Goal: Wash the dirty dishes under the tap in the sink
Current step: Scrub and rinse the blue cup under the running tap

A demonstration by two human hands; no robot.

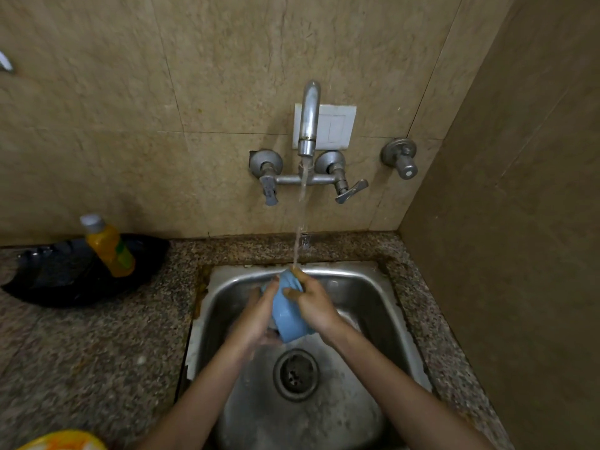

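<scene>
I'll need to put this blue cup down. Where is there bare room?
Bare counter lies left of the sink, nearer than the black bag, and in the strip behind the sink. The left rear is crowded: bag, yellow bottle.

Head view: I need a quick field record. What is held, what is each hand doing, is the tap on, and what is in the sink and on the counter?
held item: blue cup, over the sink
left hand: holds the cup's left side; blurred
right hand: grips the cup's right side
tap: running
water: lands at the cup's top, by the right hand's fingertips
sink: steel, no other dishes visible
drain: uncovered
counter: yellow bottle and dark pan, left of the sink
</scene>
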